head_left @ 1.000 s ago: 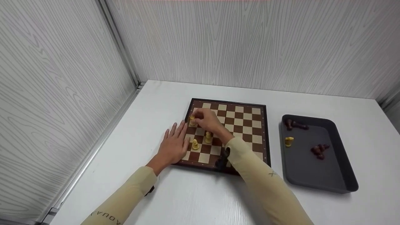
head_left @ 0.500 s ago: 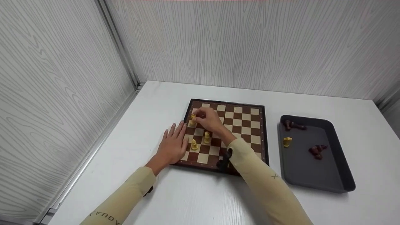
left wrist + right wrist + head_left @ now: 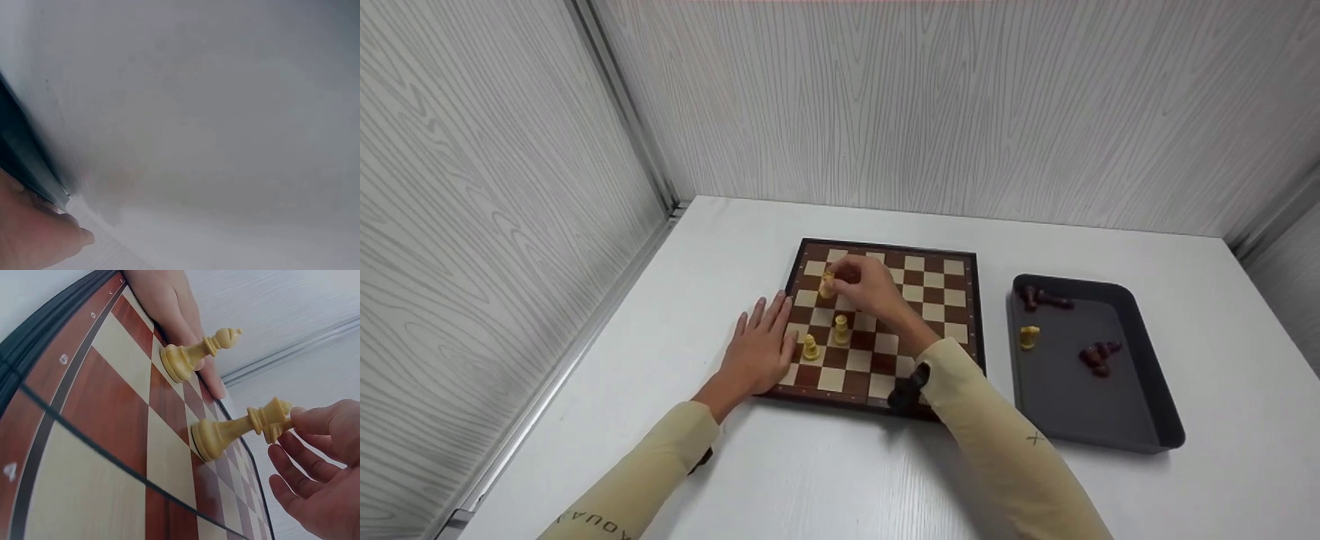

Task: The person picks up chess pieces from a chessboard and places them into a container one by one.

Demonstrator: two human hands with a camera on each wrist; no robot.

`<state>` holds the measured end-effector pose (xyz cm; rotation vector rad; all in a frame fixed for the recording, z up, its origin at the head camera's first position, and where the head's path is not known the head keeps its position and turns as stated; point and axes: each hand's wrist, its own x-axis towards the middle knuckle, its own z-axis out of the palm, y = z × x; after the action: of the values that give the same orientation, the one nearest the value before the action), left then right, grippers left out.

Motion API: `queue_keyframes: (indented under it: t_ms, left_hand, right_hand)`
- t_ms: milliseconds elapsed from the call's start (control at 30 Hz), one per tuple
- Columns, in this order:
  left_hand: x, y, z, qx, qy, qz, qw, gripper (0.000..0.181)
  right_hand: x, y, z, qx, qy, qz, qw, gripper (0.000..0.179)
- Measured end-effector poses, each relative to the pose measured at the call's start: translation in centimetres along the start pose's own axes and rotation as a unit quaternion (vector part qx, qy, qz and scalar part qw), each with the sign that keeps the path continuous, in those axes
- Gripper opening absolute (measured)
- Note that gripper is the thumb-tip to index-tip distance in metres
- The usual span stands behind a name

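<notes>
My right hand (image 3: 870, 289) pinches a cream chess piece (image 3: 826, 286) over the far left part of the brown-and-cream chessboard (image 3: 933, 311). In the right wrist view its thumb and fingers overlap the top of a nearer piece, which hides most of the held one. That nearer cream piece (image 3: 841, 330), with a flared top, stands upright on the board. A cream bishop (image 3: 810, 347) stands to its left, closer to me. My left hand (image 3: 757, 349) lies flat with straight fingers along the board's left edge, the thumb beside the bishop.
A dark grey tray (image 3: 1091, 409) stands right of the board. In it lie several dark red chess pieces (image 3: 1099, 358) and one cream piece (image 3: 1030, 337). The white table (image 3: 810, 480) meets grey wood-grain walls (image 3: 810, 112) at the back and left.
My right hand has moved a little to the right across the board with the cream piece. The left hand stays at the edge. The whole head view has shifted slightly.
</notes>
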<state>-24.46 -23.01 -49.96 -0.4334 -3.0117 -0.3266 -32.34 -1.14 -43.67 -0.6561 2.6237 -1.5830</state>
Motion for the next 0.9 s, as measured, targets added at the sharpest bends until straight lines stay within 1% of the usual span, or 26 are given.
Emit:
queue_keyframes:
  t_ms: [133, 300, 433, 667, 900]
  left_hand:
    - [0.1, -0.1, 0.0, -0.002, -0.009, 0.003, 1.0, 0.062]
    - [0.2, -0.1, -0.1, -0.007, -0.016, 0.0, 0.9998, 0.062]
    - [0.2, -0.2, -0.1, -0.007, -0.017, -0.002, 0.9998, 0.063]
    - [0.3, -0.3, -0.1, -0.01, -0.005, 0.003, 0.9999, 0.062]
    - [0.3, -0.3, 0.1, -0.007, -0.011, 0.003, 0.9999, 0.063]
  right_hand:
    - [-0.7, 0.3, -0.8, 0.0, 0.008, -0.005, 1.0, 0.016]
    - [-1.6, 0.5, -1.7, -0.006, 0.007, -0.014, 0.9999, 0.019]
    - [-2.1, 0.5, -2.3, -0.011, 0.009, -0.019, 0.9997, 0.018]
    - [-3.1, 0.4, -3.4, -0.013, 0.026, -0.021, 0.9994, 0.019]
    - [-4.6, 0.9, -4.6, -0.005, 0.035, -0.023, 0.9991, 0.018]
